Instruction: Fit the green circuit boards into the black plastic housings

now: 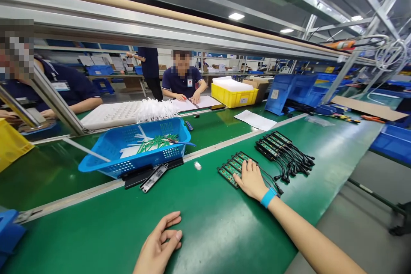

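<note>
My right hand [252,180], with a blue band [268,197] at the wrist, lies flat with fingers spread on a row of green circuit boards in black housings [234,165]. It covers part of the row, and black cables trail out to the right. Farther right on the green bench [205,222] sits a second group of such cabled boards [272,143]. My left hand [159,244] hovers over or rests on the near part of the bench, loosely curled, thumb and fingers apart, holding nothing. A small white lump [198,165] is beyond it.
A blue basket [105,163] holds green strips and white pieces. In front of it lie black bars and a grey-black rectangular part [154,177]. A paper sheet [255,120], yellow bin [234,94] and blue bins [289,90] stand farther off. Co-workers sit across the bench; a metal rail [192,30] crosses above.
</note>
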Demonstrator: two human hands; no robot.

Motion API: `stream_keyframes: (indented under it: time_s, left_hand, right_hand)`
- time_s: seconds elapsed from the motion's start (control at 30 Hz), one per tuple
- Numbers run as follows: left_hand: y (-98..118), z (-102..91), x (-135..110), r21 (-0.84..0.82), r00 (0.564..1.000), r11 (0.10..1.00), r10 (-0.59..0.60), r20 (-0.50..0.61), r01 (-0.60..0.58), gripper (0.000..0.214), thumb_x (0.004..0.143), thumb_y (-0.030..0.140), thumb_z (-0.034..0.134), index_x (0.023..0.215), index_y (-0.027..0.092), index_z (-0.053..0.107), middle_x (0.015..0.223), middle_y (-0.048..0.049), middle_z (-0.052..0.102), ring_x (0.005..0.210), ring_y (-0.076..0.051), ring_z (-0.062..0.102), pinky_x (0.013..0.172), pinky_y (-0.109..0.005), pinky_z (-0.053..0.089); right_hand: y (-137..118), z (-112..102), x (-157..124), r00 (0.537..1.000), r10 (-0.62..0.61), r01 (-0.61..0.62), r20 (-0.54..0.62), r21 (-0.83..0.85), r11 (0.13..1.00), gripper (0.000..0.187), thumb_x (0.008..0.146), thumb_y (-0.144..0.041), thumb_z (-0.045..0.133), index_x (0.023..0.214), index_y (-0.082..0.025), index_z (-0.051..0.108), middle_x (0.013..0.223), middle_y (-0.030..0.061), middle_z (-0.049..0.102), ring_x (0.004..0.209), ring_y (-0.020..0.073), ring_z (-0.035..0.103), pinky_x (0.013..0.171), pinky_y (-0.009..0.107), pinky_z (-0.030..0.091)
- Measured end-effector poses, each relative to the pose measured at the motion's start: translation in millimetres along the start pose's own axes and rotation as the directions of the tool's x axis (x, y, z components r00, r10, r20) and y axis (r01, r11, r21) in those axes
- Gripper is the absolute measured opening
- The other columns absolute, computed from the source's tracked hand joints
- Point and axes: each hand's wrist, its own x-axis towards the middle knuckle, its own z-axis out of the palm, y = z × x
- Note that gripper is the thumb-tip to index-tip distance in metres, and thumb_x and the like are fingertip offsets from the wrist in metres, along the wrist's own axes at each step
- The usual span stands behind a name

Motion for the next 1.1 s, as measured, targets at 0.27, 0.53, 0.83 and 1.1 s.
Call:
stream_keyframes:
  time_s: [0.27,0.53,0.83,1.1]
  left_hand:
    - [9.0,-2.2,0.7,0.058,0.996,0.996,-0.065,0.059,0.062,0.06,0.065,0.057,0.067,0.112,0.021,0.058,0.075,-0.0058,0.067,0.093,-0.027,0.063,0.074,-0.032,0.053]
    - [3.9,0.4,-1.1,0.081,0.999,0.997,-0.004,0.049,0.0,0.053,0.069,0.054,0.065,0.108,0.018,0.062,0.086,-0.0065,0.067,0.072,-0.018,0.06,0.07,-0.029,0.051]
    - [9.4,6.5,-5.5,-0.016,1.0,1.0,0.026,0.017,-0.026,0.044,0.069,0.044,0.07,0.101,0.015,0.062,0.099,-0.0097,0.061,0.066,-0.013,0.058,0.064,-0.029,0.052]
    - [12.2,11.0,-2.0,-0.101,0.981,0.99,0.083,-0.175,-0.102,0.041,0.065,0.044,0.072,0.09,0.013,0.065,0.085,-0.0074,0.061,0.058,-0.011,0.055,0.05,-0.023,0.048]
  right_hand:
    - [29.2,4.5,31.2,0.977,0.212,-0.212,0.018,-0.032,0.977,0.077,0.091,-0.05,0.032,0.137,0.011,0.031,0.138,0.0384,0.034,0.127,0.0456,0.036,0.101,0.057,0.02]
    - [38.9,0.1,34.4,0.976,0.212,-0.212,0.044,-0.016,0.977,0.076,0.09,-0.052,0.034,0.139,0.006,0.031,0.141,0.0339,0.033,0.129,0.0435,0.034,0.1,0.056,0.023]
    - [-7.3,-18.7,14.7,0.994,-0.108,0.106,0.016,0.11,0.988,0.072,0.088,-0.049,0.045,0.142,-0.002,0.032,0.145,0.0292,0.03,0.134,0.0421,0.026,0.105,0.059,0.02]
    - [-83.8,-140.6,-62.4,0.649,-0.666,0.271,-0.367,0.93,-0.248,0.03,0.087,-0.049,0.052,0.105,-0.025,0.059,0.095,0.0059,0.06,0.089,0.0204,0.06,0.081,0.034,0.05]
